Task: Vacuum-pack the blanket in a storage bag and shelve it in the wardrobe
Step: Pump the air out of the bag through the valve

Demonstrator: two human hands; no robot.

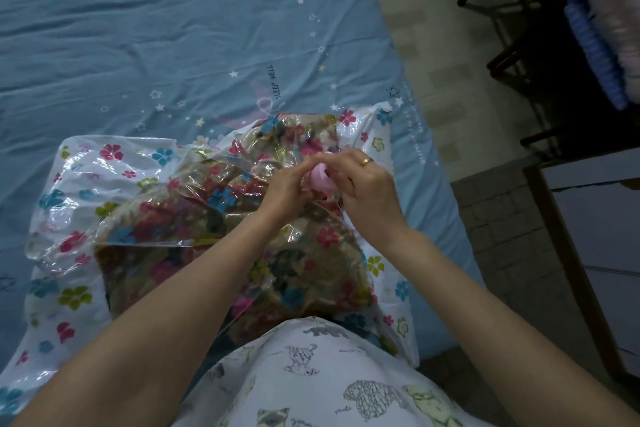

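A small pink valve cap (318, 176) was pinched between the left hand (285, 184) and the ringed right hand (363, 189), directly above the floral blanket (242, 253). The blanket was enclosed in a clear flower-printed storage bag (86, 177), laid on the blue bedsheet (138, 45).

A bed sheet (138, 45) is spread over the left and centre of the frame. A storage bag (86, 184) is laid on it at lower centre, with a folded blanket (194, 253) enclosed inside. A valve cap (318, 177) is placed on the bag's upper right part, pinched between the left hand (287, 187) and the right hand (363, 187). Chairs (540, 97) are set on the floor (450, 80) at the right edge.
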